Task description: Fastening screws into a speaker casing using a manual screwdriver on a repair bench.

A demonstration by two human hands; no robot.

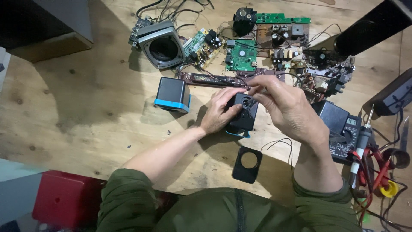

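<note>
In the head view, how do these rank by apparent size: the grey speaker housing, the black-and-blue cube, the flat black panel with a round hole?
1. Grey speaker housing, largest.
2. Black-and-blue cube.
3. Flat black panel, smallest, though it lies nearer the camera.

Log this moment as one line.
left hand: steadies black speaker | right hand: pinches wire at its top | nearby: black cover, blue-edged speaker, multimeter

Green circuit boards (241,56), a grey speaker (162,48), a multimeter (345,137), perhaps a soldering iron (362,144), lie on the wooden table (77,111).
</note>
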